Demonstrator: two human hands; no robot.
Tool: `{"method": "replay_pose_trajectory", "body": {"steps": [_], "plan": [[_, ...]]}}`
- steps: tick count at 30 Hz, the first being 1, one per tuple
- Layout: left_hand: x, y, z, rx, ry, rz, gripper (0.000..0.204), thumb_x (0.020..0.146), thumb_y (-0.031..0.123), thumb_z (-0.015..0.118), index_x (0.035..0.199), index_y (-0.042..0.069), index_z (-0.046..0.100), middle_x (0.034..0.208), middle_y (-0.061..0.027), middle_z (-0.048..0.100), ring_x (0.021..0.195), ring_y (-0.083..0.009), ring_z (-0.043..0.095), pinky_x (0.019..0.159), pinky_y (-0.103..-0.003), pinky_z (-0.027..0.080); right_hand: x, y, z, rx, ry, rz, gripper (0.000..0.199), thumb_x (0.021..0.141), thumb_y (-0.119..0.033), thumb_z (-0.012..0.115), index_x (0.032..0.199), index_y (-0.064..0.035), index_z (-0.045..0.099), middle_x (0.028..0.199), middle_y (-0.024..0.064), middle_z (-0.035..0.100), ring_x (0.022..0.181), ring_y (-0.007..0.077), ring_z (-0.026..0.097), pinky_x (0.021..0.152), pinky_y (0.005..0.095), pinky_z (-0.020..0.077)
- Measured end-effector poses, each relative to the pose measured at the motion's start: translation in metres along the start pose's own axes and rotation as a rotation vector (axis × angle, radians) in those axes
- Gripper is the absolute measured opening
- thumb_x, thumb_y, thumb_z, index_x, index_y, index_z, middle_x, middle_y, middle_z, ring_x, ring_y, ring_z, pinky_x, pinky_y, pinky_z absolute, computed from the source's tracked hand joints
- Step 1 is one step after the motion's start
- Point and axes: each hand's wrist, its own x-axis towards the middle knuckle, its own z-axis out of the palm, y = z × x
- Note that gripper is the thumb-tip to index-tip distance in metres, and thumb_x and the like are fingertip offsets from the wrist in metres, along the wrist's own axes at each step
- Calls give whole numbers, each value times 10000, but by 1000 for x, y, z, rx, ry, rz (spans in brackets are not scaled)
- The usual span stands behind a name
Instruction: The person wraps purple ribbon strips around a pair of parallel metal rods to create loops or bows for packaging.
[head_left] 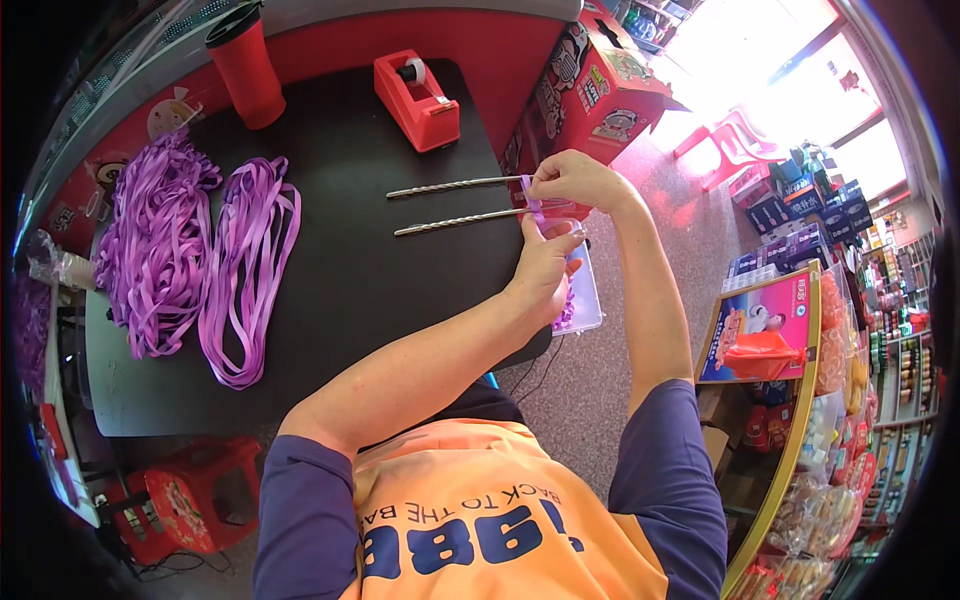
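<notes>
Two spiral metal rods (pixel 455 186) lie side by side at the right of the black table, pointing left. A purple ribbon (pixel 533 204) spans their right ends. My right hand (pixel 585 183) pinches this ribbon by the far rod, fingers closed. Just nearer, my left hand (pixel 545 268) is closed with thumb and forefinger on the ribbon at the near rod's end. The fingers partly hide the ribbon and the rods' right ends. Beneath my left hand, a clear plastic tub (pixel 585 300) with small purple pieces is partly hidden.
Heaped purple ribbons (pixel 160 240) and a looped ribbon bundle (pixel 250 270) lie on the table's (pixel 340 300) left. A red tape dispenser (pixel 425 110) and a red cup (pixel 245 75) stand at the back. A red stool (pixel 205 495) is below left; a goods display (pixel 765 340) stands right.
</notes>
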Motion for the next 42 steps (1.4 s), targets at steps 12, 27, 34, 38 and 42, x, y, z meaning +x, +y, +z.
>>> {"method": "replay_pose_trajectory", "body": {"steps": [12, 27, 34, 38, 42], "plan": [[2, 0, 1, -62, -7, -4, 589, 785, 35, 641, 1241, 214, 314, 1105, -22, 444, 1012, -171, 439, 818, -379, 345, -18, -10, 32, -396, 391, 8, 410, 681, -401, 693, 846, -27, 717, 790, 148, 677, 776, 289, 650, 810, 421, 465], [-6, 7, -3, -82, 5, -51, 597, 791, -44, 558, 1275, 223, 330, 1109, -31, 469, 1015, -146, 460, 876, -350, 364, -4, 60, 93, 1119, 62, -112, 376, 868, -160, 608, 1212, -16, 554, 1112, 55, 623, 986, 126, 586, 843, 239, 466], [-6, 8, -1, -88, 1, -81, 631, 790, -32, 555, 1310, 231, 314, 1118, -33, 465, 1034, -151, 455, 888, -340, 364, 12, 62, 109, 1564, -19, -194, 391, 854, -176, 654, 1199, -27, 546, 987, 0, 602, 862, 53, 554, 728, 183, 450], [-6, 7, 2, -75, 19, -88, 638, 793, -31, 552, 1320, 235, 310, 1121, -36, 464, 1036, -152, 455, 888, -341, 366, 24, 82, 113, 1828, -326, -306, 338, 859, -187, 660, 1141, -29, 561, 949, -7, 598, 823, 42, 559, 681, 166, 448], [-5, 10, -1, -63, 31, -70, 631, 798, -28, 552, 1320, 232, 310, 1123, -42, 462, 1038, -152, 455, 891, -346, 366, 11, 55, 104, 1637, -79, -121, 275, 861, -190, 657, 1070, -29, 578, 896, 4, 611, 748, 53, 573, 636, 179, 464]]}}
